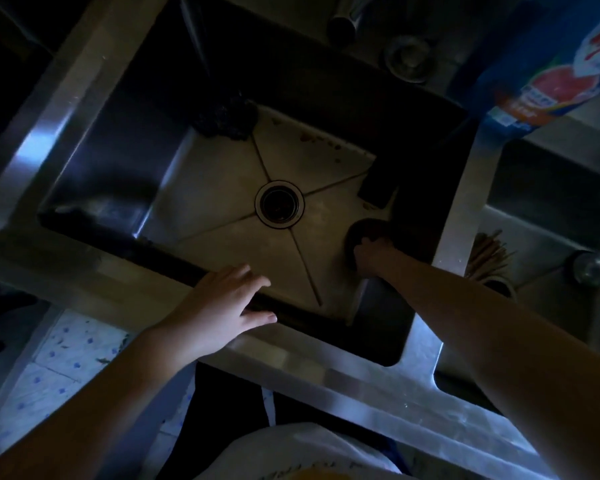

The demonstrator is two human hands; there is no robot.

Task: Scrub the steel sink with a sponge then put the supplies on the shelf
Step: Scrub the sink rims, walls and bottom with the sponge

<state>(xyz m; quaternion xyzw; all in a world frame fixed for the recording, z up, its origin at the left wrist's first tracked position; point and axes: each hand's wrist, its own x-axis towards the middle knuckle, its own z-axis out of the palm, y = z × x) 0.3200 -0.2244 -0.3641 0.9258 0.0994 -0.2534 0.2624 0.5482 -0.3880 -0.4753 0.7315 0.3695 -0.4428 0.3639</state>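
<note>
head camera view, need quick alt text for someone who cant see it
A person's right hand grips a dark sponge on the floor of a steel sink near its right wall, while the left hand rests open on the front rim.

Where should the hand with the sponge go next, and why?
Probably rub the sponge across the floor toward the drain. The right hand grips it by the right wall of the sink, the left hand rests on the front rim, and reddish specks show along the far edge.

Steel sink [459, 202]: dark scourer [226, 116] far corner, dark block [378, 183] right.
</note>
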